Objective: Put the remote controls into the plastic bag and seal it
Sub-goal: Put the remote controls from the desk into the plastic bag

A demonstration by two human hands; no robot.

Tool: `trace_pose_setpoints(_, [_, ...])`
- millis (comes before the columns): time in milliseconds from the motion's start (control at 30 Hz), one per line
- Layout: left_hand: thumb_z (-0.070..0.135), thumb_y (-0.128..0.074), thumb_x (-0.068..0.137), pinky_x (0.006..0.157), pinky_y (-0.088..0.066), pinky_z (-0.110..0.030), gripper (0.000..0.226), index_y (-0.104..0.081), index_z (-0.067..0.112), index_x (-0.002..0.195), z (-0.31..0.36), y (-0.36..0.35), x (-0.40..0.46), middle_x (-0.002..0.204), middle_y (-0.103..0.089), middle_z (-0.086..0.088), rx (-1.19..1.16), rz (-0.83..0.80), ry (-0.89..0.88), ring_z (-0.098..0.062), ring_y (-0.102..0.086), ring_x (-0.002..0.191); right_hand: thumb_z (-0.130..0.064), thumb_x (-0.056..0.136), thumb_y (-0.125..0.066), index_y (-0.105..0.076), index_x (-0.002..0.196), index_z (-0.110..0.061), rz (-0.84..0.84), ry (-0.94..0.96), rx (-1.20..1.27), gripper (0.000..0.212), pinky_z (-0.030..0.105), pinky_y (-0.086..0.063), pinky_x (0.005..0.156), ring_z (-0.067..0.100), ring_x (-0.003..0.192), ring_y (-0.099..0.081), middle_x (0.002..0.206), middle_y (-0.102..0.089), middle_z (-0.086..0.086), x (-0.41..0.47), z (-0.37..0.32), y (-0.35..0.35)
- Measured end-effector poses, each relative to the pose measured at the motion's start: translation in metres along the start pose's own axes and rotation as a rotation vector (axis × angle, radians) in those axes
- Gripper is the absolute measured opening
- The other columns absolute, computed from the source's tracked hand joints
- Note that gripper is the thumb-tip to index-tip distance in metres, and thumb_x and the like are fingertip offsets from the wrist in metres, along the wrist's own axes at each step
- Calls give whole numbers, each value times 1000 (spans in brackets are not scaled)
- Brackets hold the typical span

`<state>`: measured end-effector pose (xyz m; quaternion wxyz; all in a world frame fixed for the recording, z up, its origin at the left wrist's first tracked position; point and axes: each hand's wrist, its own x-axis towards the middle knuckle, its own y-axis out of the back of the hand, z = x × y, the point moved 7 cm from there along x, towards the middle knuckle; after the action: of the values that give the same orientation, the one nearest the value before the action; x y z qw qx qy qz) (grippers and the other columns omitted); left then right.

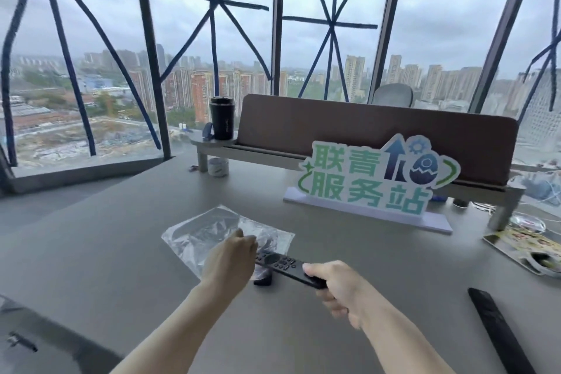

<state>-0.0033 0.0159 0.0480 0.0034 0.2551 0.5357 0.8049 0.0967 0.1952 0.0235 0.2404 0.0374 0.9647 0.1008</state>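
A clear plastic bag lies flat on the grey table, with something dark showing inside near its right side. My left hand rests on the bag's near edge with its fingers closed on the plastic. My right hand grips the near end of a black remote control, whose far end points at the bag's opening beside my left hand. Another dark piece lies under that remote. A second long black remote lies on the table at the lower right.
A white-and-green sign stands behind the bag. A long shelf with a brown panel carries a black tumbler. A roll of tape sits under the shelf. Booklets and clutter lie at the right edge. Windows are beyond.
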Motion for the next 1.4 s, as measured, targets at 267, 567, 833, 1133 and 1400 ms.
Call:
trace_pose_setpoints(267, [25,-41,95,57,-40,-33,30,-62,10,78,-35,34,-12,77,-59,-3,-76,100,102,-30,-59,72,-14,89,-52,-66,69,-17,224,185,-25,25,23,-31,44,10,40,-43,59,-70,1,28,-19,-37])
trace_pose_setpoints(567, [30,-44,95,58,-42,-29,27,-68,19,90,-71,46,-26,100,-69,11,-91,141,111,-23,-65,83,-51,81,-57,-64,97,-17,418,143,-614,39,32,-50,78,29,97,-67,105,-71,6,74,-28,-78])
trace_pose_setpoints(833, [27,-43,95,57,-40,-35,33,-46,19,63,-75,33,-22,64,-58,-2,-133,34,121,-25,-54,63,-26,83,-56,-57,65,-11,228,53,-348,23,18,-30,35,17,28,-39,56,-71,10,67,-18,-26])
trace_pose_setpoints(1133, [26,-45,95,63,-37,-35,32,-61,11,71,9,39,5,76,-70,-12,-206,50,-61,-31,-60,74,-35,93,-53,-62,83,-15,-90,13,10,23,22,-11,37,12,39,-14,47,-31,-2,-40,-3,15])
trace_pose_setpoints(1400, [30,-47,93,71,-50,-38,30,-71,12,89,48,36,0,85,-74,-11,-291,53,-76,-30,-65,81,-38,100,-46,-67,103,-7,-13,100,23,38,21,-20,34,11,31,-33,70,-72,6,2,7,-35])
